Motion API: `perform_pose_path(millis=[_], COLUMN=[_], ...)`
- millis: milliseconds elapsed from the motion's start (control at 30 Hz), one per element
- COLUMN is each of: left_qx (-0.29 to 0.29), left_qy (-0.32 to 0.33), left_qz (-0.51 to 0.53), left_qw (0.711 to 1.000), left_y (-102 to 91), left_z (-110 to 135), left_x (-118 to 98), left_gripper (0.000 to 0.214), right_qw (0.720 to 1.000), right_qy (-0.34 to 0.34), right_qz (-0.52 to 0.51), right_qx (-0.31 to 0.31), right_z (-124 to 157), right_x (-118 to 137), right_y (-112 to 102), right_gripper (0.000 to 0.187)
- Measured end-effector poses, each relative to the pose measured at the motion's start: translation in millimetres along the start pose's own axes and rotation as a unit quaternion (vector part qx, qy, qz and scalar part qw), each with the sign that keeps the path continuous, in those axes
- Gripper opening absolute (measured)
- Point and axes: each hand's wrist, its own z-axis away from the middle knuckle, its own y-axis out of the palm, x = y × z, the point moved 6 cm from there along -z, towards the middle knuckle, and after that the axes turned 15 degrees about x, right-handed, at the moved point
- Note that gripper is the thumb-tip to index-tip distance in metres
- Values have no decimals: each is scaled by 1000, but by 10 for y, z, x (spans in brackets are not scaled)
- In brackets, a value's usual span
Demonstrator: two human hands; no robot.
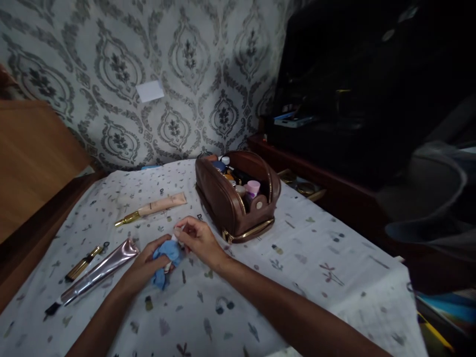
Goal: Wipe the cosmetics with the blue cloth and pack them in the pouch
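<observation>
Forearms (pixel 256 287) converge — left hand (pixel 146 260) grips blue cloth (pixel 168 251), right hand (pixel 201 241) pinches white piece (pixel 174 238).

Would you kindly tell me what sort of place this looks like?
Probably a room in a home, perhaps a bedroom: grey damask-patterned wallpaper, a white cloth printed with small plants, and an open brown leather-look cosmetics bag.

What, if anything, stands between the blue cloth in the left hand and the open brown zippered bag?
The right hand does: it sits between the blue cloth, held in the left hand, and the brown zippered bag. No other object visibly stands in the way.
</observation>
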Motion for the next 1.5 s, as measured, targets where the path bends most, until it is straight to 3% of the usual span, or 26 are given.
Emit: perform_pose_path(millis=[167,300,467,567,633,767,933,1167,1267,1367,1500], left_qx=[5,35,-90,-163,-193,-204,-217,-265,-258,-256,-247], left_qy=[-16,27,63,90,100,97,85,42,39,55,54], left_qz=[56,102,209,249,261,270,244,228,216,215,210], left_qw=[998,994,972,950,940,936,941,936,941,941,944], left_y=[-64,-29,-178,-323,-392,-426,-417,-355,-344,-337,-262], left_z=[-36,-67,-65,-71,-83,-127,-157,-106,-98,-74,-33], left_x=[129,30,-93,-91,-58,38,71,39,46,35,-2], left_gripper=[71,58,50,43,39,38,38,37,42,45,48], right_qw=[995,991,992,986,964,890,863,880,913,952,970], right_qy=[-39,-56,-56,-8,38,93,139,168,192,209,208], right_qz=[36,50,48,149,259,445,480,433,345,203,85], right_qx=[-83,-115,-102,-75,-38,45,71,101,99,96,94], right_z=[47,79,92,127,159,207,213,227,223,219,298], right_x=[121,204,241,241,241,284,320,211,139,75,69], right_y=[-126,-173,-75,62,163,293,275,304,293,298,284], right_gripper=[41,34,20,12,11,18,27,31,20,22,29])
